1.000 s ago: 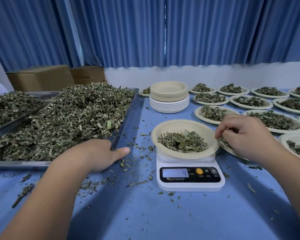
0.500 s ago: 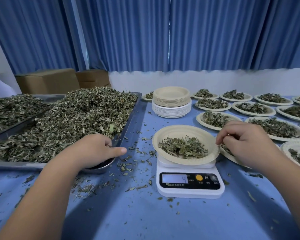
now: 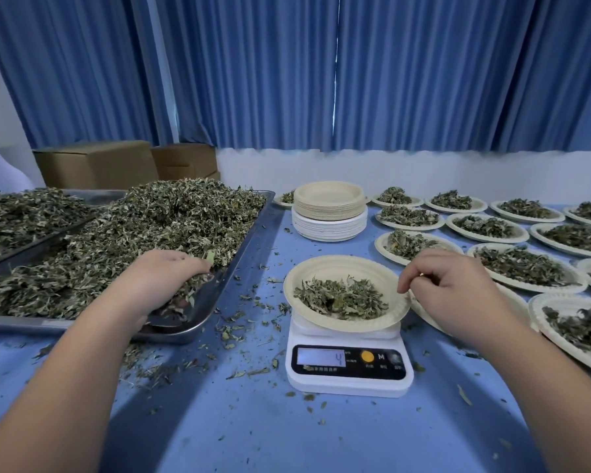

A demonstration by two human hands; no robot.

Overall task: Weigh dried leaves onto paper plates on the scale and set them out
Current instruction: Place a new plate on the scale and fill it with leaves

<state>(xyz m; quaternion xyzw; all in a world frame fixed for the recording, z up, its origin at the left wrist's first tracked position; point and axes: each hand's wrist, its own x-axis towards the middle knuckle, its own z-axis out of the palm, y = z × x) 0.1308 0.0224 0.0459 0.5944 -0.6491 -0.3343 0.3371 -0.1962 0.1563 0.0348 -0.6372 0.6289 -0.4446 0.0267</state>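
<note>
The left fingers (image 3: pixel 191 264) are curled down into the dried leaves (image 3: pixel 144 227) at the near right corner of a metal tray (image 3: pixel 215 295), and the left hand (image 3: pixel 157 281) grips a clump of them. The right fingers (image 3: pixel 420 268) are bent and bunched, thumb near forefinger, with nothing I can make out between them. The right hand (image 3: pixel 451 288) hovers just beside the right rim of the paper plate (image 3: pixel 342 264).

That plate sits level on the scale (image 3: pixel 348 380) and overhangs it on both sides. A small heap of leaves (image 3: pixel 342 297) lies in its near half, stretched left to right. The scale is wider than it is deep, its front panel faces the person, and its display (image 3: pixel 320 357) reads 4.

The tray's long side runs away from the person, leaning a little to the right, and its leaves are mounded highest at the far end. A second tray (image 3: pixel 41 240), also full, lies against it on the left. Behind the scale stands a stack of plates (image 3: pixel 330 209), beige ones on white. To the right, filled plates (image 3: pixel 522 268) lie in rows, close together.

Loose crumbs of leaf (image 3: pixel 246 322) are scattered on the blue worktop (image 3: pixel 287 438), mostly between tray and scale. Two cardboard boxes (image 3: pixel 96 165) stand behind the trays. Blue curtains (image 3: pixel 389 80) hang above a white wall (image 3: pixel 423 172).
</note>
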